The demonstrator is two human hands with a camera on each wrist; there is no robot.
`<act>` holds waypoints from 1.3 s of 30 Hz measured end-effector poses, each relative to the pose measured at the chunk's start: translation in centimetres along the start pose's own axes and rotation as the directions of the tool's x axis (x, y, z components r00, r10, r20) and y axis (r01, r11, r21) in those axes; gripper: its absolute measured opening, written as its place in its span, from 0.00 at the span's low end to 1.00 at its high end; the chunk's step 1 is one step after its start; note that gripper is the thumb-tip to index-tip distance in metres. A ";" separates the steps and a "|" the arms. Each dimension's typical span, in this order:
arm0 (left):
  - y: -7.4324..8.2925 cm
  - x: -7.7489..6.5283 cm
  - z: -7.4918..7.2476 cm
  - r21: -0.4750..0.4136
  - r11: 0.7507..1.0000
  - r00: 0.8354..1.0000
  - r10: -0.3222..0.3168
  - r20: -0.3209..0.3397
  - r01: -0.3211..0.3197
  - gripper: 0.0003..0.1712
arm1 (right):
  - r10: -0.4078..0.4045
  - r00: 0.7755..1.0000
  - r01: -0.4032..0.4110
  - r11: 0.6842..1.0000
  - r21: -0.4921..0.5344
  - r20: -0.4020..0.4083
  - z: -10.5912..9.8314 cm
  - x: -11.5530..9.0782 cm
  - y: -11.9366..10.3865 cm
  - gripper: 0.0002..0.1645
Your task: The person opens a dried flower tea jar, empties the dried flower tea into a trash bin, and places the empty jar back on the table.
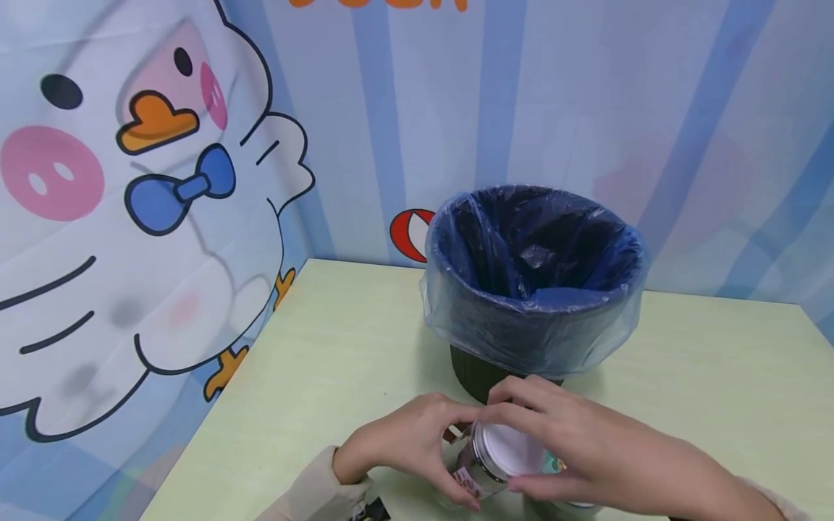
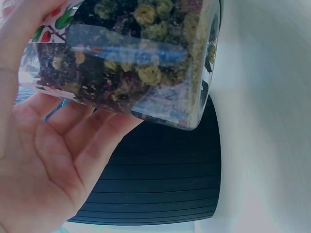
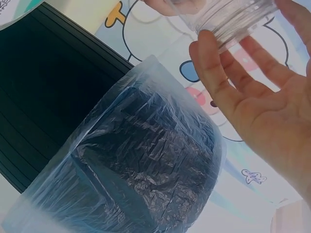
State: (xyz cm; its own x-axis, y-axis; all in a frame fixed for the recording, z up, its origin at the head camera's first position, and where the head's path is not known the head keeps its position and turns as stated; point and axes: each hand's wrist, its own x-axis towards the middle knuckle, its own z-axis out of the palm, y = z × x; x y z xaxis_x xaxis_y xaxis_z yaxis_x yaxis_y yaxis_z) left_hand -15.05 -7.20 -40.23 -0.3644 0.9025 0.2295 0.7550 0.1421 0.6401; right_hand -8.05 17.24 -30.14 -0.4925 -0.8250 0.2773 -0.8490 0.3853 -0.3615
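A clear jar [image 1: 472,470] with a pale round lid [image 1: 515,450] is just in front of the bin, at the lower middle of the head view. My left hand [image 1: 413,440] grips its body from the left, thumb toward me. In the left wrist view the jar [image 2: 141,63] is filled with dark dried pieces and yellowish buds, and a label with red fruit wraps it. My right hand [image 1: 586,441] holds the lid with thumb and fingers at its edge. The right wrist view shows these fingers [image 3: 211,63] around the jar's clear top [image 3: 238,19].
Close behind the jar stands a dark ribbed bin [image 1: 472,369] lined with a translucent blue bag [image 1: 534,333]. A green-labelled item [image 1: 554,463] is partly hidden under my right hand. A cartoon-printed backdrop [image 1: 567,94] rises along the back edge of the pale table [image 1: 339,340].
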 end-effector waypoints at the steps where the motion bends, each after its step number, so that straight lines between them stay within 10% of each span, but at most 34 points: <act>1: 0.0 0.0 0.0 -0.001 1.000 1.000 0.000 0.001 0.000 0.42 | -0.027 1.000 0.027 1.000 0.015 0.003 0.0 0.0 0.1 0.31; 14: -0.2 0.2 0.1 0.046 0.999 1.000 0.027 0.001 -0.027 0.34 | -0.150 0.985 0.135 0.977 0.165 0.082 -0.3 -0.2 0.4 0.37; 28: -0.1 0.2 0.1 -0.010 1.000 1.000 0.003 0.006 -0.003 0.33 | 0.191 0.982 -0.190 0.980 -0.058 0.005 0.4 0.0 -0.7 0.34; 39: 0.0 0.0 0.0 -0.018 0.999 0.999 -0.034 0.007 0.035 0.38 | 0.028 0.999 -0.028 1.000 -0.010 -0.036 0.2 -0.2 0.1 0.30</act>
State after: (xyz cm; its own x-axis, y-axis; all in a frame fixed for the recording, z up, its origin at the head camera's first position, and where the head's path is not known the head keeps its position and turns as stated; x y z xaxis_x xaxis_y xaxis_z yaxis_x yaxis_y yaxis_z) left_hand -15.08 -7.23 -40.25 -0.3865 0.8998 0.2023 0.7318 0.1657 0.6611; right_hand -8.02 17.37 -30.39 -0.5225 -0.7985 0.2991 -0.8367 0.4125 -0.3604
